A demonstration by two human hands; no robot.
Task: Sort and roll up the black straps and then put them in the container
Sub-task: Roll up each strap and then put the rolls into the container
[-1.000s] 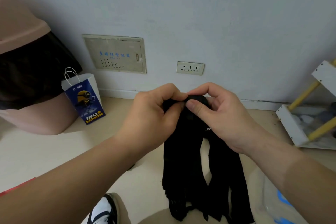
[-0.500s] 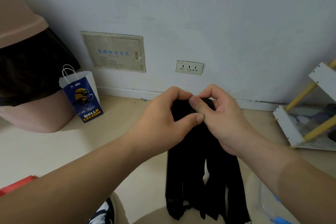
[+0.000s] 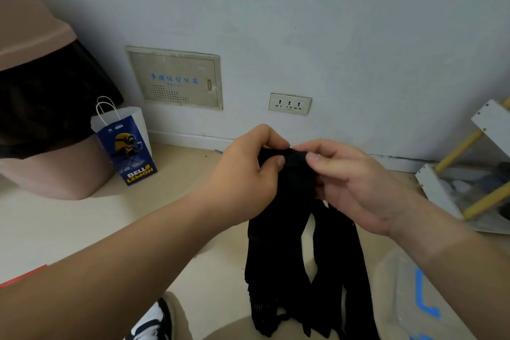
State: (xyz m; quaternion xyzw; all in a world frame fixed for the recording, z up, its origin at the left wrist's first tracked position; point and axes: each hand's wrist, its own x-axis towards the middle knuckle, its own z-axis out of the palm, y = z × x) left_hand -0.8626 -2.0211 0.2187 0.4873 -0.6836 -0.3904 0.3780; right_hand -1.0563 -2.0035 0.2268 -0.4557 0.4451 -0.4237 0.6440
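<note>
A bundle of black straps (image 3: 278, 262) hangs in front of me, several long tails reaching down toward the floor. My left hand (image 3: 242, 182) grips the top of the bundle from the left, thumb pressed on the fabric. My right hand (image 3: 356, 185) pinches the same top end from the right with thumb and fingers curled round it. The upper end looks folded or rolled between my fingertips. A clear plastic container (image 3: 408, 295) with a blue mark lies at the lower right, partly hidden by my right forearm.
A pink bin with a black liner (image 3: 41, 124) stands at the left by a blue and white paper bag (image 3: 124, 143). A white and yellow rack (image 3: 469, 179) sits at the right wall. My shoe (image 3: 151, 323) shows at the bottom.
My hands have shifted their hold on the top of the straps; the right thumb now lies over the fabric and the left thumb presses lower. The bundle has stayed hanging in place.
</note>
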